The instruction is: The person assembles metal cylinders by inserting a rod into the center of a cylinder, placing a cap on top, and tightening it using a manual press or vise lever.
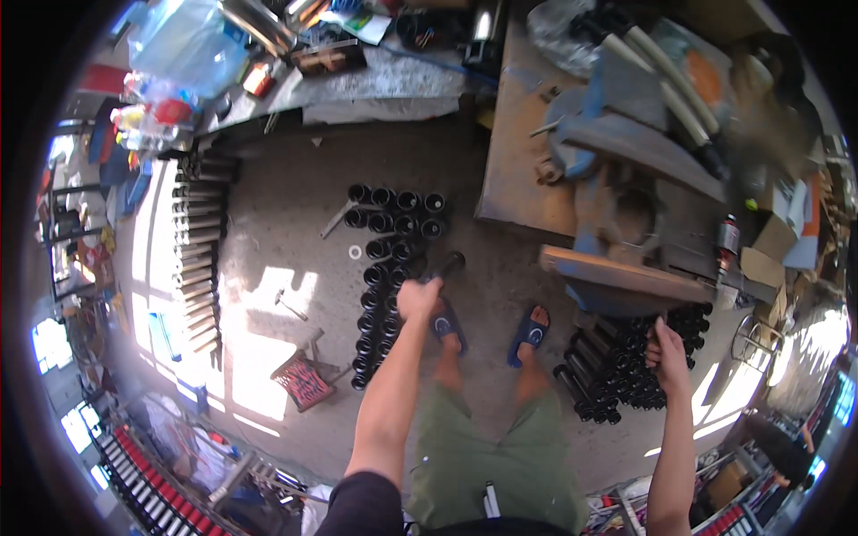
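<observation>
One black tube [450, 265], apparently pointing forward-right

Grey floor [286, 188]: black tubes [374, 275] in rows, hammer [293, 309], red-topped stool [304, 380] (floor partly sunlit).

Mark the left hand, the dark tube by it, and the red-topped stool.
Left hand [417, 299]: head view, back of the hand.
Dark tube [454, 263]: head view, its far end.
Red-topped stool [304, 381]: head view, middle of the seat.
</observation>
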Action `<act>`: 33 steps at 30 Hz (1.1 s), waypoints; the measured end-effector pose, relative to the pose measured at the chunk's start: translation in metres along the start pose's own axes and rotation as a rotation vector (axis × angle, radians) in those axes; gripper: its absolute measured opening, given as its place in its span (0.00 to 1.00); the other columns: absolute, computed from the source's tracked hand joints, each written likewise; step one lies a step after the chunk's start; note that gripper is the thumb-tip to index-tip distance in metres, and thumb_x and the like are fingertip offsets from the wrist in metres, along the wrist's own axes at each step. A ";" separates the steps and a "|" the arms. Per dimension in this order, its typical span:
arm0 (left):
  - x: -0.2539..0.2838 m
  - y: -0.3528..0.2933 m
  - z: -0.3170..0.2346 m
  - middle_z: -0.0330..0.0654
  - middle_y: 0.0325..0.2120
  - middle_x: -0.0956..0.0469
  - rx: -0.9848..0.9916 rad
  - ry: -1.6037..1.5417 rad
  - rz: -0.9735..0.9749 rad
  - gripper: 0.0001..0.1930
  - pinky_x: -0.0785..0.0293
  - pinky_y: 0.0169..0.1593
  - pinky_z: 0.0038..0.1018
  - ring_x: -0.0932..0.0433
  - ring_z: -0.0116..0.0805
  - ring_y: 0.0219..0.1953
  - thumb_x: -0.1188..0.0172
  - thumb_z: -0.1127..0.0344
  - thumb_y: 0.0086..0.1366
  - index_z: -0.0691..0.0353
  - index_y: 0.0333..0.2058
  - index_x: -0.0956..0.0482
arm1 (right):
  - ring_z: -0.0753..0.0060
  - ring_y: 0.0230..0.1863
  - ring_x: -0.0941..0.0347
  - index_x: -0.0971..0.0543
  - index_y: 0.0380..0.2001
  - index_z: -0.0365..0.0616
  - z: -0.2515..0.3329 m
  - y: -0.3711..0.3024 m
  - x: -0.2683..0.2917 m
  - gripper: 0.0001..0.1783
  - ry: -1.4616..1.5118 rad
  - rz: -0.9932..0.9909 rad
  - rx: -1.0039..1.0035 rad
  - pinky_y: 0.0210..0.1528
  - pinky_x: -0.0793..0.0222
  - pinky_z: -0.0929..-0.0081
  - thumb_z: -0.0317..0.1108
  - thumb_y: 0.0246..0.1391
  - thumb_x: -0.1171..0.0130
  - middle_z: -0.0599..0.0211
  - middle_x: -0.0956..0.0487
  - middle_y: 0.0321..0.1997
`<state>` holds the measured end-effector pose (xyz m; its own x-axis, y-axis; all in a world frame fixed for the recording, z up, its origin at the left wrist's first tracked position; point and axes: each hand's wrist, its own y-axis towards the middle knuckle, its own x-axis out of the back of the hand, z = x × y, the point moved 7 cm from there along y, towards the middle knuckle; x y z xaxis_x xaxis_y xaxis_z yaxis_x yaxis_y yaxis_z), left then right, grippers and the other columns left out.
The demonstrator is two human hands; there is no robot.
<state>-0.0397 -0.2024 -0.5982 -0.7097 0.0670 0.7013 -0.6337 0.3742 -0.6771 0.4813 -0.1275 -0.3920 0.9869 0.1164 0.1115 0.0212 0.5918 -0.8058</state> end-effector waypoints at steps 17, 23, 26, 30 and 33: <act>0.370 -0.460 -0.234 0.43 0.43 0.22 -1.417 -1.059 0.197 0.27 0.29 0.56 0.34 0.25 0.34 0.48 0.29 0.77 0.45 0.61 0.46 0.28 | 0.75 0.19 0.33 0.25 0.15 0.38 -0.106 -0.182 0.069 0.35 -0.463 -0.582 0.188 0.26 0.36 0.66 0.62 0.55 0.38 0.67 0.29 0.13; 0.320 -0.417 -0.382 0.35 0.26 0.22 -1.211 -1.245 0.419 0.13 0.25 0.37 0.29 0.23 0.28 0.30 0.26 0.76 0.46 0.62 0.30 0.22 | 0.60 0.18 0.26 0.22 0.19 0.37 -0.138 -0.207 0.100 0.34 -0.347 -0.659 0.230 0.28 0.32 0.62 0.62 0.55 0.38 0.57 0.27 0.13; 0.325 -0.389 -0.396 0.32 0.29 0.22 -1.152 -1.251 0.263 0.15 0.28 0.39 0.25 0.25 0.24 0.31 0.24 0.69 0.50 0.61 0.33 0.22 | 0.62 0.16 0.28 0.23 0.17 0.37 -0.117 -0.234 0.092 0.32 -0.303 -0.652 0.307 0.27 0.34 0.62 0.59 0.55 0.37 0.58 0.30 0.11; 0.331 -0.387 -0.421 0.37 0.32 0.19 -1.066 -1.152 0.060 0.18 0.27 0.40 0.28 0.23 0.28 0.33 0.21 0.66 0.47 0.61 0.35 0.19 | 0.63 0.17 0.29 0.24 0.17 0.37 -0.093 -0.255 0.090 0.30 -0.353 -0.698 0.439 0.26 0.35 0.63 0.56 0.55 0.36 0.58 0.29 0.12; 0.319 -0.397 -0.414 0.43 0.33 0.16 -0.982 -1.106 -0.309 0.27 0.26 0.44 0.33 0.21 0.36 0.33 0.20 0.60 0.42 0.65 0.40 0.20 | 0.61 0.16 0.29 0.23 0.18 0.37 -0.077 -0.258 0.088 0.29 -0.290 -0.620 0.453 0.25 0.35 0.63 0.54 0.56 0.36 0.57 0.29 0.13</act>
<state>0.1127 0.0530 -0.0138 -0.7418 -0.6697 -0.0347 -0.6630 0.7245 0.1886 0.5750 -0.3317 -0.2195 0.7351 -0.1731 0.6555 0.4219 0.8736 -0.2424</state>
